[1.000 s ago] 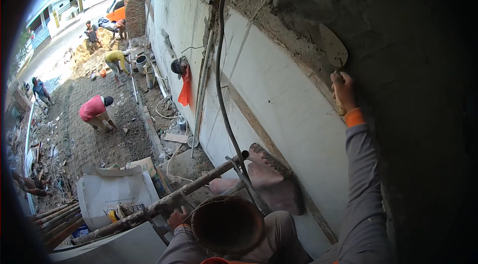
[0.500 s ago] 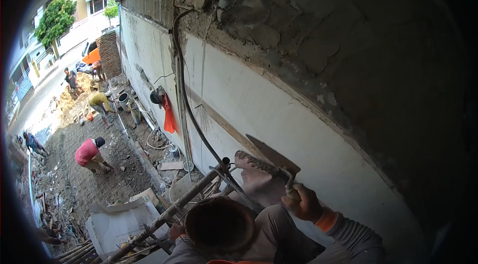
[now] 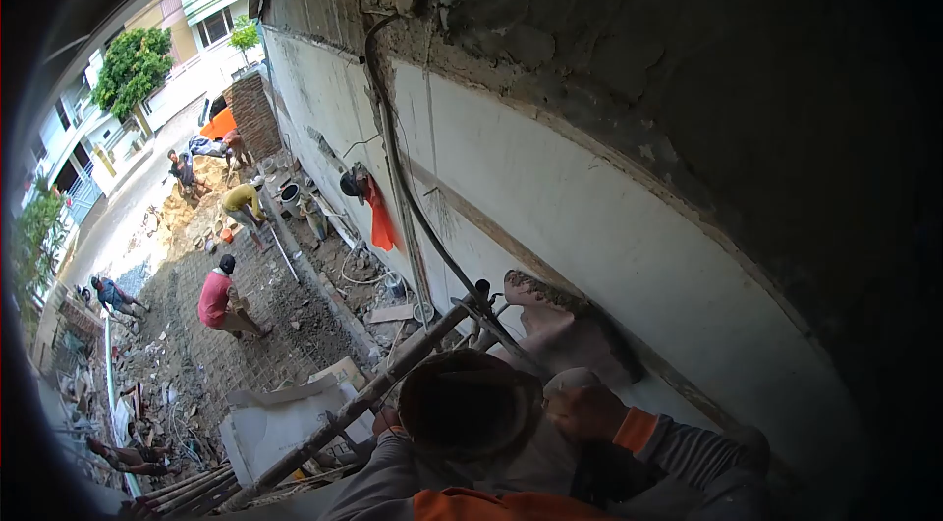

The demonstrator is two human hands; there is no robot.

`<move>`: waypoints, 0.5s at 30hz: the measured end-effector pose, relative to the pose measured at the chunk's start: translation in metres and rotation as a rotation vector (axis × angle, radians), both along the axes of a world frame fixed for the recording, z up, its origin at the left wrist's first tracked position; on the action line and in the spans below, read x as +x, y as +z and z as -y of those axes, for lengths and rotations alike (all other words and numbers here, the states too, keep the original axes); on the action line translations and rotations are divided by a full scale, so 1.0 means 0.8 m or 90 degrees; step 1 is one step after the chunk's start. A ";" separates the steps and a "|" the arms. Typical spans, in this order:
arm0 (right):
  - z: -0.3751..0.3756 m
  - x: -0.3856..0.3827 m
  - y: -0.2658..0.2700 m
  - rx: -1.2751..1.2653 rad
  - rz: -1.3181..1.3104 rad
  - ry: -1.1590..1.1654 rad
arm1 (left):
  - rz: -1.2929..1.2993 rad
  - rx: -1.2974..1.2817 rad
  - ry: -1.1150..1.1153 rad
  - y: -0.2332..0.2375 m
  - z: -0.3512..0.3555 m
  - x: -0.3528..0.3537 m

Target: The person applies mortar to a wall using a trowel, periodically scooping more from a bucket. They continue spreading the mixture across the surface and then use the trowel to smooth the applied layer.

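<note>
A round, dark mortar pan is in front of my lap, its inside in deep shadow. At its left rim is my left hand, closed on the edge, with some fingers hidden behind the pan. My right hand is closed beside the right rim. The trowel that it held a moment ago is hidden now, its blade perhaps inside the dark pan. Beyond the pan, against the wall, a reddish-brown surface carries rough mortar along its top edge.
Scaffold poles cross at my left beside the white wall. A black hose runs down it, near a hanging orange cloth. Far below, a person in red and several other people stand on rubble ground.
My right hand has come down and left to the pan, and the trowel has gone from sight. My view has shifted, and the person in red below has straightened somewhat.
</note>
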State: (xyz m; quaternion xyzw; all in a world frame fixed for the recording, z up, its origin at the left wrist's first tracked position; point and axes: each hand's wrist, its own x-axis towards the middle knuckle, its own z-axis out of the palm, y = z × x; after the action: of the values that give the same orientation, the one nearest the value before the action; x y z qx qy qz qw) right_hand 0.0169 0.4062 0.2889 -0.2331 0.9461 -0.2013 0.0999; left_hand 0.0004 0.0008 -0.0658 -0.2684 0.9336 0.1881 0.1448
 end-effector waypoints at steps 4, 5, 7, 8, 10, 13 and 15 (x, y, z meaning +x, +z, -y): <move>0.039 -0.031 -0.005 0.179 -0.083 0.014 | 0.038 0.019 0.062 0.041 -0.021 -0.007; 0.059 -0.039 -0.006 0.245 -0.081 0.018 | 0.027 0.016 0.103 0.049 -0.025 -0.008; 0.090 -0.051 -0.025 0.331 -0.101 0.058 | 0.009 0.035 0.158 0.083 -0.034 -0.009; 0.102 -0.060 -0.052 0.352 -0.124 0.083 | 0.033 0.032 0.151 0.076 -0.032 -0.012; 0.129 -0.066 -0.081 0.387 -0.145 0.129 | 0.053 0.033 0.137 0.054 -0.029 -0.009; 0.142 -0.058 -0.101 0.458 -0.202 0.196 | 0.042 0.045 0.144 0.073 -0.029 -0.010; 0.136 -0.048 -0.088 0.487 -0.211 0.246 | 0.048 0.056 0.157 0.092 -0.030 -0.011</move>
State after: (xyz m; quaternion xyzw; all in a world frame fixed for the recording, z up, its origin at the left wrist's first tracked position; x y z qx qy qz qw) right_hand -0.0214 0.2975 0.2186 -0.3804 0.8949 0.2251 0.0618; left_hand -0.0087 0.0250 0.0078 -0.3816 0.8782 0.2348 0.1670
